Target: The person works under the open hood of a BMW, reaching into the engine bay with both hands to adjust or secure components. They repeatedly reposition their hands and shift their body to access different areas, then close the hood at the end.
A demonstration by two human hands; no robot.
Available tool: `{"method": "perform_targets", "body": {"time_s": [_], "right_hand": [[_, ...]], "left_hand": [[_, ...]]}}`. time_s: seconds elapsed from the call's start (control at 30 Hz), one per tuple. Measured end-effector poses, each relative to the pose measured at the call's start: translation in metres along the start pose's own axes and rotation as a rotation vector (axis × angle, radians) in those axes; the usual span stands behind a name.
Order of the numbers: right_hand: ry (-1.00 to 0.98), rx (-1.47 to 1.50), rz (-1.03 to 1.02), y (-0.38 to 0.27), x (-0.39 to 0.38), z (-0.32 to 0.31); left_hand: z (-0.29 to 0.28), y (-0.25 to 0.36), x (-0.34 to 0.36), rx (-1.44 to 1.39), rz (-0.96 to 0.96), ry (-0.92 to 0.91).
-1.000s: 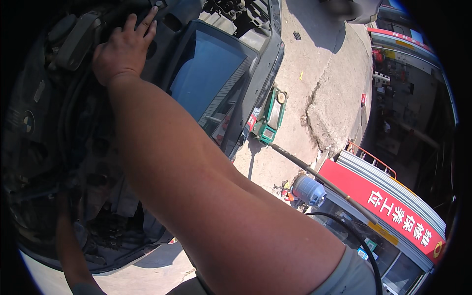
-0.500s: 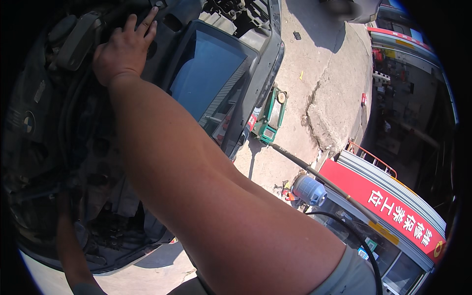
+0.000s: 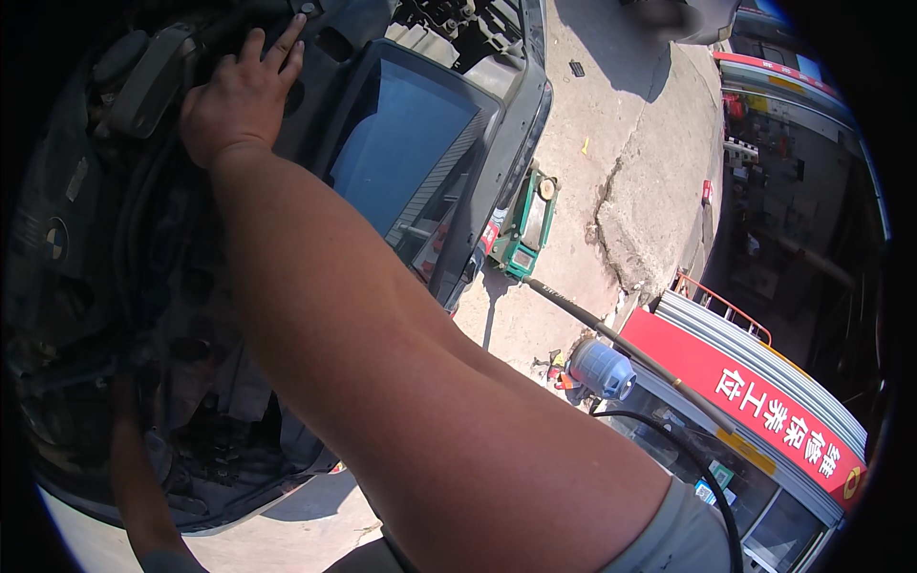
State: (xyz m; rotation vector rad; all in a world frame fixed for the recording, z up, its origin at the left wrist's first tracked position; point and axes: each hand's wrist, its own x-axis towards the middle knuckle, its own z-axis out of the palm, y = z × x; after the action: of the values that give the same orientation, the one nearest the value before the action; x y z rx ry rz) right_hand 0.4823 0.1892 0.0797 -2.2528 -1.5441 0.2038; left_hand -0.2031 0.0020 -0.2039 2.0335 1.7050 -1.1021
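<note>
My right hand (image 3: 237,107) lies on a dark panel (image 3: 330,14) at the top of a car's engine bay, with its fingers stretched apart. One fingertip is beside a small round fastener (image 3: 309,8); no tool shows in this hand. Next to it are a dark-framed glossy panel (image 3: 411,143) with a blue reflection and a rounded grey housing (image 3: 151,84). My left forearm (image 3: 134,468) reaches up into the shaded engine bay (image 3: 181,286). Deep shadow swallows my left hand, so its fingers and anything in them cannot be made out.
On the cracked concrete (image 3: 573,229) right of the car stands a green floor jack (image 3: 528,224), its long handle (image 3: 611,334) slanting toward the lower right. A pale blue jug (image 3: 602,370), a black hose (image 3: 702,458) and a red signboard (image 3: 755,401) are farther right.
</note>
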Motion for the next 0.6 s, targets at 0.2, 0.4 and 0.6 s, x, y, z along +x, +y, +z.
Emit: {"method": "perform_targets", "body": {"time_s": [0.2,0.4,0.6], "right_hand": [[0.014,-0.019,0.002,0.001,0.000,-0.002],[0.006,-0.031,0.012,0.007,0.000,-0.003],[0.028,0.002,0.001,0.006,-0.001,0.000]], "left_hand": [[-0.006,0.000,0.002,0.000,0.000,-0.005],[-0.014,0.005,0.008,0.001,-0.004,-0.018],[-0.012,0.009,0.003,-0.015,-0.023,-0.026]]}}
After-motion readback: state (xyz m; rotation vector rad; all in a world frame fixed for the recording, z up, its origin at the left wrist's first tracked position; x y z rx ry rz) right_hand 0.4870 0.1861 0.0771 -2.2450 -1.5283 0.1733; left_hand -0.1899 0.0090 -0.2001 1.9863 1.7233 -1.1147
